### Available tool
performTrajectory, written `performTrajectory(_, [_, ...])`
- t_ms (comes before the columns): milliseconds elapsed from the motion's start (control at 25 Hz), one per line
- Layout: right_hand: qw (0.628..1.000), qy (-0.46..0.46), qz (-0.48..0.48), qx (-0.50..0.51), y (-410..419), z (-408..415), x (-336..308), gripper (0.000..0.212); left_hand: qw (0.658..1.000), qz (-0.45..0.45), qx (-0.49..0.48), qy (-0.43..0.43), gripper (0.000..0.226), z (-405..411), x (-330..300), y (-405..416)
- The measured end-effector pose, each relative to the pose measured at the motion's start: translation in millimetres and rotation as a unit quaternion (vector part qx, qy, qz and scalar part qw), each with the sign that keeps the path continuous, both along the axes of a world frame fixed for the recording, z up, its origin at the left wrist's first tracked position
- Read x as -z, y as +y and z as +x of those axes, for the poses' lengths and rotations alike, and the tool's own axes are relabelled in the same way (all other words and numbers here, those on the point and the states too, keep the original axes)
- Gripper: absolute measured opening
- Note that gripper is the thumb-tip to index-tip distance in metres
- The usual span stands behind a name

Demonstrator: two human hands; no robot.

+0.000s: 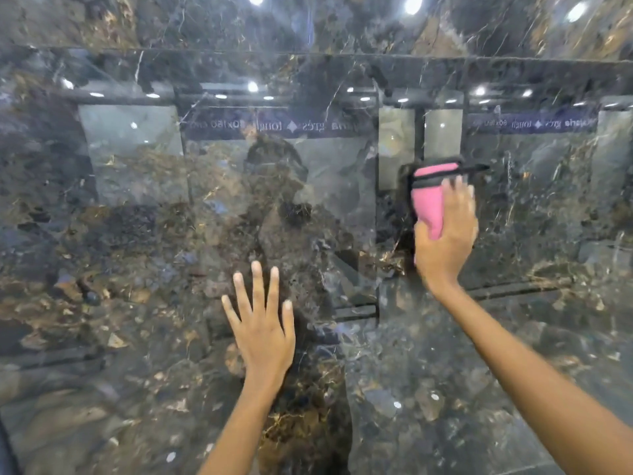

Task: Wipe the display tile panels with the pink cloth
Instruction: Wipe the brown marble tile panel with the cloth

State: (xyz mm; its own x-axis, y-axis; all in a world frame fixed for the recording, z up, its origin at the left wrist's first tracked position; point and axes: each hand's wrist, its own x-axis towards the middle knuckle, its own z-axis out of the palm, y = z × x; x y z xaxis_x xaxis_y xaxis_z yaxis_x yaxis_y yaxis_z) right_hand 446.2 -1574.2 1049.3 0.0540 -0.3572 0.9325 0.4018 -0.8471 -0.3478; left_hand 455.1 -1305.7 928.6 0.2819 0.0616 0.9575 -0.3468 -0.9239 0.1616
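Nearest the lens, two bare forearms reach up from the bottom edge, the right one angling in from the lower right corner. Filling everything beyond them is the glossy dark marble tile panel point(137, 234), brown and gold veining all over it, ceiling lights glinting in the polish. A horizontal seam point(308, 53) runs across well above both hands, with another panel point(171, 18) of the same stone over it.

Left hand point(261, 323) now: flat against the panel, fingers straight and spread, pointing up, holding nothing. It sits lower than the right hand and off to its left, well apart from it.

Right hand point(445, 231): pressed to the panel with the pink cloth point(428, 197) pinned under the palm and fingers. The cloth bunches out past the thumb side and above the fingertips, a dark band crossing its upper part. The hand is a little blurred, so the exact finger curl is hard to read.

Reflected in the shine above the hands, mirrored lettering point(274, 125) on a blue strip.
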Motion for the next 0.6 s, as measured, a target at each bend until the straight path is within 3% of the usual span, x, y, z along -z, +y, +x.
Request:
performTrajectory(40, [0.998,0.009,-0.069,-0.001,10,2,37,0.075,1.000,0.017,-0.010,0.005,0.055,4,15,2])
performTrajectory(80, [0.978,0.022,-0.209,0.000,17,3,80,0.075,0.999,0.031,-0.019,0.009,0.055,7,25,5])
performTrajectory(160, [0.849,0.082,-0.521,0.023,24,-13,161,0.067,0.998,0.049,-0.030,0.012,0.055,9,32,8])
performTrajectory(200, [0.786,0.099,-0.610,0.027,21,-21,180,0.065,0.998,0.052,-0.029,0.010,0.055,9,34,9])
performTrajectory(240, [0.764,0.096,-0.638,0.009,13,-23,179,0.063,0.998,0.050,-0.026,0.003,0.055,9,36,10])
performTrajectory(280, [0.783,0.080,-0.617,-0.009,5,-21,162,0.062,0.999,0.045,-0.023,-0.003,0.056,10,39,10])
performTrajectory(320, [0.830,0.058,-0.555,-0.018,-3,-17,134,0.061,0.999,0.041,-0.021,-0.009,0.056,11,40,10])
performTrajectory(440, [0.969,0.002,-0.245,0.007,-35,-3,47,0.069,0.999,0.036,-0.024,-0.018,0.056,12,38,7])
performTrajectory(520, [0.996,-0.018,-0.090,0.020,-26,6,54,0.070,0.999,0.037,-0.026,-0.025,0.056,13,39,7])
performTrajectory(560, [0.994,-0.022,-0.101,0.026,-14,8,85,0.070,0.999,0.036,-0.023,-0.027,0.055,13,40,7])
performTrajectory(600, [0.981,-0.010,-0.193,0.021,-2,9,130,0.071,0.999,0.034,-0.023,-0.028,0.055,14,40,6])
